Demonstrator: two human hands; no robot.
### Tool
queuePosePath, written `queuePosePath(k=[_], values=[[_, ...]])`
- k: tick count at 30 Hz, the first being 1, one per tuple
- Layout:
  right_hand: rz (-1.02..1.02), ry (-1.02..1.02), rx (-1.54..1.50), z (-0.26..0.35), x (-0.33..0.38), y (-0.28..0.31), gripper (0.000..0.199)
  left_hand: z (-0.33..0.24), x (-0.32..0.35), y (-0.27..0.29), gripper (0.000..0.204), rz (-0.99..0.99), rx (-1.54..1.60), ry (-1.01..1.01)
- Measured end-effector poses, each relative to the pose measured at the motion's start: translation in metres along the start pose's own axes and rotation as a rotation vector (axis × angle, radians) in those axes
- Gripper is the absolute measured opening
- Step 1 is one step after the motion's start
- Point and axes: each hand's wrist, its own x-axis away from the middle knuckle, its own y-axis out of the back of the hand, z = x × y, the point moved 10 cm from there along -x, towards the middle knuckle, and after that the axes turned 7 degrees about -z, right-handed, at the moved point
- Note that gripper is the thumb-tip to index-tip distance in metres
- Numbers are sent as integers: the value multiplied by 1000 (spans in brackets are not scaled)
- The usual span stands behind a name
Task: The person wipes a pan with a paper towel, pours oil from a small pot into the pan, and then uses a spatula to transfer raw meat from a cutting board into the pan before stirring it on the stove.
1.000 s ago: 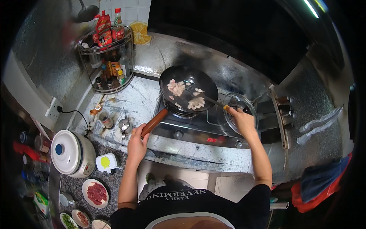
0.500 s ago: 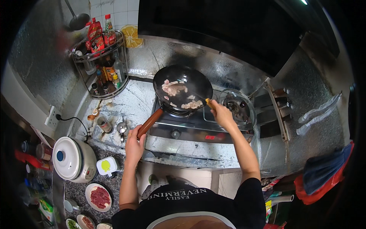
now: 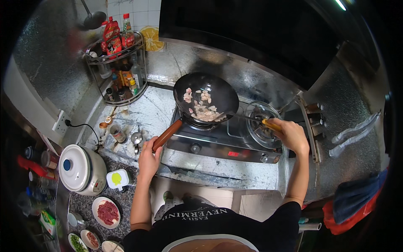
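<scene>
A dark wok (image 3: 222, 90) sits over the stove's left burner, with pale, partly cooked meat pieces (image 3: 205, 113) scattered inside. My left hand (image 3: 149, 161) is closed around the wok's brown wooden handle (image 3: 168, 134). My right hand (image 3: 294, 136) grips the yellow handle of a spatula (image 3: 272, 124) above the right burner. Its thin metal shaft reaches left over the wok's rim, and the tip is among the meat near the right side. A clear glass lid (image 3: 247, 110) lies over the right burner, beneath the spatula's handle.
Left of the gas stove (image 3: 210, 148) are a glass jar (image 3: 117, 133) and a two-tier bottle rack (image 3: 117, 56). A white rice cooker (image 3: 77, 168) and a plate of raw red meat (image 3: 108, 213) stand nearer on the left. A knife rack (image 3: 310, 130) hangs at right.
My right hand has moved right with the spatula, drawing its shaft outward over the wok's rim. The meat has spread, with more gathered at the near side. My left hand keeps its hold.
</scene>
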Motion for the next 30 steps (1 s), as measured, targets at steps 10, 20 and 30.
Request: queuePosePath(k=[10,20,30], values=[[-234,70,-81,22,-66,-111,34,-55,30,32,32,-224,-120,-153],[-145,13,-133,-22,-18,-105,42,147,245,-78,49,664,-294,454],[-343,13,-427,-28,16,-97,44,266,441,-151,66,980,144,1363]])
